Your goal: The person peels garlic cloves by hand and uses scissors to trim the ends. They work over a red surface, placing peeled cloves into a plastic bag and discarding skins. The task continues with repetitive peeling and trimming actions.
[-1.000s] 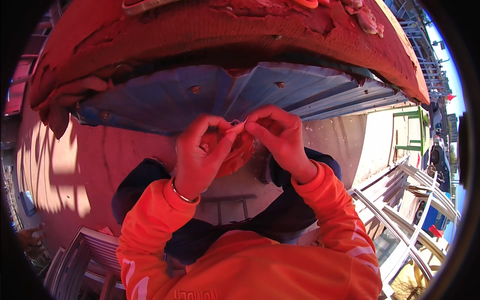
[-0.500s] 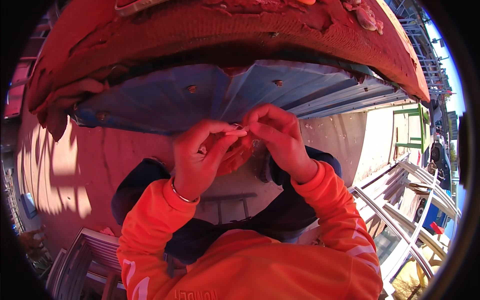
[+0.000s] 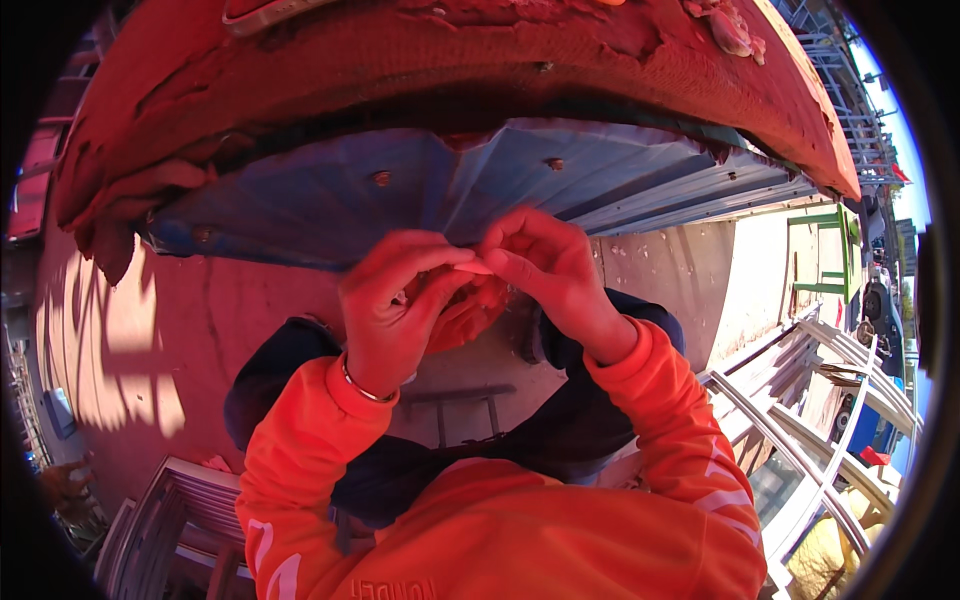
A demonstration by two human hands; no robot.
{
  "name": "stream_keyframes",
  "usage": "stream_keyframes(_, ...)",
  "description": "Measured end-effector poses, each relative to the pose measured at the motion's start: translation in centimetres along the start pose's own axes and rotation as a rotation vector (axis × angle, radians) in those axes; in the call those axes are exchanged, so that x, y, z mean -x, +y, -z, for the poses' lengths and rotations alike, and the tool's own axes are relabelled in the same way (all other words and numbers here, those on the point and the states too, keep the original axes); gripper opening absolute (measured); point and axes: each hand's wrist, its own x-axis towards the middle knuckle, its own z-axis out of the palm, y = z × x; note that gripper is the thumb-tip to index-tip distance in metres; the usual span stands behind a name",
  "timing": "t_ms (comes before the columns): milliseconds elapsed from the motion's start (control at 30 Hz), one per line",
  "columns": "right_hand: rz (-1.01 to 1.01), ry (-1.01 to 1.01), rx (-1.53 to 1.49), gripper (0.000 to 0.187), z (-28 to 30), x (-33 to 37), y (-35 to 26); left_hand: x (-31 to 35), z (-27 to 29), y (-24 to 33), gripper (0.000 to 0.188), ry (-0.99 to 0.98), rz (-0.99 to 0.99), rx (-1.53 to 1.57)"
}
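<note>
In front of the blue corrugated metal sheet (image 3: 370, 200), my left hand (image 3: 385, 310) and my right hand (image 3: 555, 285) meet with fingertips pinched together. Between them is a small pale sliver (image 3: 473, 267), mostly covered by the fingers, its kind too small to make out. Something light-coloured also shows within the curl of my left palm, but I cannot tell what it is. Just under the hands hangs a crumpled orange-red thing (image 3: 465, 328), partly hidden by my left hand. Both forearms are in orange sleeves, and a bangle (image 3: 365, 385) circles my left wrist.
A worn, red-looking padded surface (image 3: 450, 70) curves above the sheet, with a phone-like flat object (image 3: 265, 14) and a pale crumpled lump (image 3: 735, 32) on it. White metal frames (image 3: 800, 430) stack at right, near a green stool (image 3: 848, 255). A slatted frame (image 3: 180, 500) stands lower left.
My left hand has shifted slightly left and up, its fingers now hiding more of the small piece. My right fingertips have moved in closer to the left ones.
</note>
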Motion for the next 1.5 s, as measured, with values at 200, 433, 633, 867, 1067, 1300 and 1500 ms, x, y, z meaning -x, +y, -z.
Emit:
stream_keyframes(200,-0.012,0.019,-0.056,0.011,-0.4,0.1,-0.5,-0.3,0.1,1.4,0.029,-0.016,0.194,0.098)
stream_keyframes(433,0.032,0.047,0.014,0.014,-1.2,0.2,-0.1,0.1,0.4,0.8,0.027,-0.02,0.419,0.396)
stream_keyframes(633,0.002,0.038,0.147,0.016,-0.1,1.0,0.1,0.3,-0.6,0.1,0.025,-0.039,0.324,0.189)
stream_keyframes(867,0.293,0.093,0.404,0.015,-0.4,0.0,1.1,0.2,-0.7,0.6,0.022,0.02,0.342,0.171)
stream_keyframes(1067,0.409,0.129,0.635,0.009,-0.3,0.0,1.7,0.1,-0.4,0.9,0.021,-0.022,0.376,0.088)
stream_keyframes(1300,0.395,0.258,0.764,0.017,0.0,-0.3,2.0,-0.1,0.0,1.1,0.022,-0.054,0.41,0.156)
stream_keyframes(1500,0.23,0.158,0.471,0.019,-1.2,0.1,0.4,0.2,0.1,0.3,0.023,-0.028,0.458,0.199)
